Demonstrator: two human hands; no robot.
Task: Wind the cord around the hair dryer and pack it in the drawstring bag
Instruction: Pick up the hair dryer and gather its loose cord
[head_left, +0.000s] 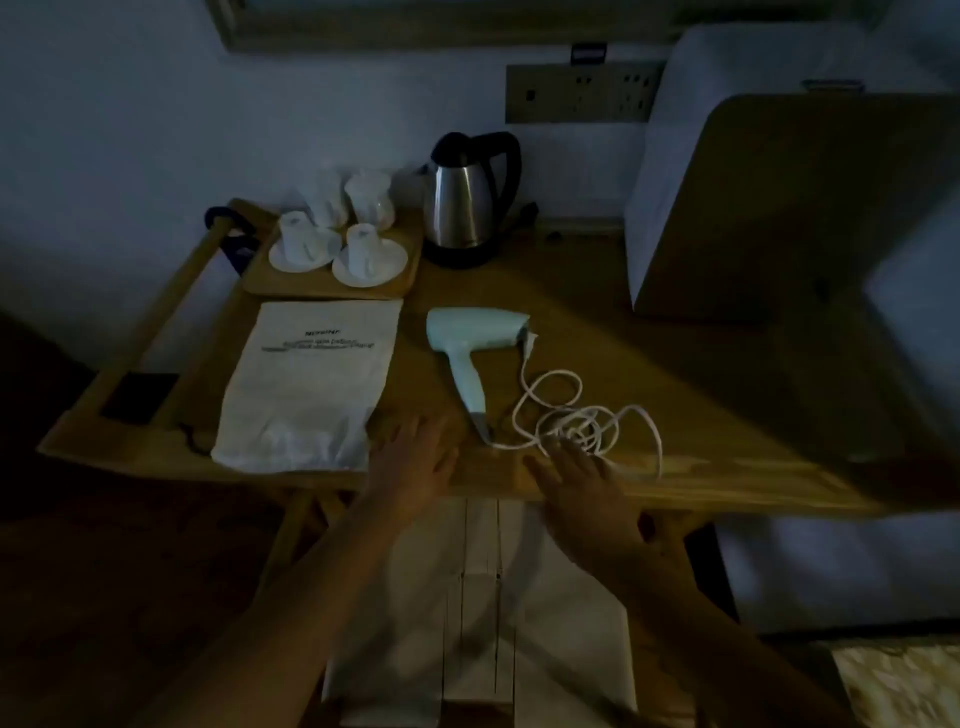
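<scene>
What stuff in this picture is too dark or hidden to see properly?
All in the head view:
- Printing on the drawstring bag: too small and blurred to read.
- The cord: its plug is lost in the tangle, partly under the right hand.
- Bag's drawstring: dim, hard to trace.
- Behind the kettle: its lead is in shadow.
- Left hand: blurred, open.
- Hair dryer: switches too small to see.

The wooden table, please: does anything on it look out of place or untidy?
Only the white cord stands out: it lies in a loose tangle right of the pale blue hair dryer, one loop reaching the wooden table front edge. The white drawstring bag lies flat; nothing looks spilled or damaged.
</scene>
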